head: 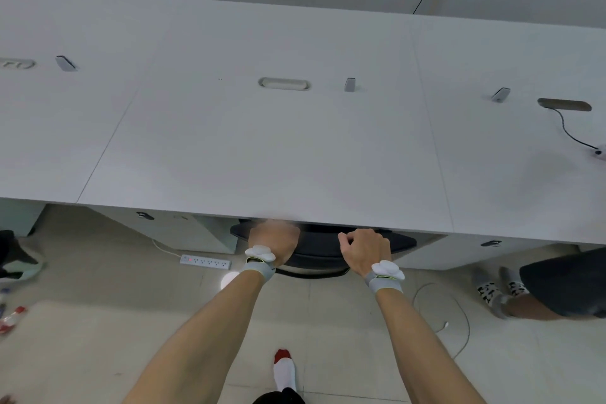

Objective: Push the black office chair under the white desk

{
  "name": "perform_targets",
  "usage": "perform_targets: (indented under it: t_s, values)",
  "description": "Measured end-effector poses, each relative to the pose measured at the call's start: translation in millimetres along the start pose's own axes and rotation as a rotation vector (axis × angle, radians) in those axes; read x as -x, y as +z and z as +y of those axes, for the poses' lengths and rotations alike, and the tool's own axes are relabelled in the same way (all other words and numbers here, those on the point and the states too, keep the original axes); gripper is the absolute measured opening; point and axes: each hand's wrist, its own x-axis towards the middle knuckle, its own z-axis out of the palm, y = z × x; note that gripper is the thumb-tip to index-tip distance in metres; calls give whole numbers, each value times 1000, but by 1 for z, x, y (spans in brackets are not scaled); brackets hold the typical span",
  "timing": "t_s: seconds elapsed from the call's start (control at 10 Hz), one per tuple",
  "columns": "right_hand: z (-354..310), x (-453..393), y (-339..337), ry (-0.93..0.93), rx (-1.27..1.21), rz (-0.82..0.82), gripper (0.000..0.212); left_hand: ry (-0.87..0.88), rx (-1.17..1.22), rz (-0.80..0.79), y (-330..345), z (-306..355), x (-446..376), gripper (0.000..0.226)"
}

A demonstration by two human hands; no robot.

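The black office chair (319, 248) is almost wholly beneath the white desk (262, 147); only the curved top of its backrest shows below the desk's front edge. My left hand (273, 243) is closed over the left part of that backrest top. My right hand (365, 249) is closed over the right part. Both arms are stretched forward. The seat and wheels are hidden under the desk.
A white power strip (205, 262) lies on the floor left of the chair. Another person's legs and socked feet (495, 289) are at the right. A thin cable (459, 325) loops on the tiles. My socked foot (284, 371) is below. Clutter (11, 318) sits far left.
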Motion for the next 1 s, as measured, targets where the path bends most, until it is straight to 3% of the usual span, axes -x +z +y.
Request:
perform_targets:
  t_s: [0.5,0.7,0.9,1.0]
  values:
    - [-6,-6,-4,7,2,-5,51,3,35,-30,-10,0,-6,55]
    - [-6,-4,-11,5,-15,-79,43,-9,69,-81,-17,2,0,46]
    - [-9,-12,-36,62,-131,-265,58,-50,210,-162,-38,1,-5,49]
    - [-11,-22,-58,110,-282,-222,67,-86,392,-129,-68,4,-17,46]
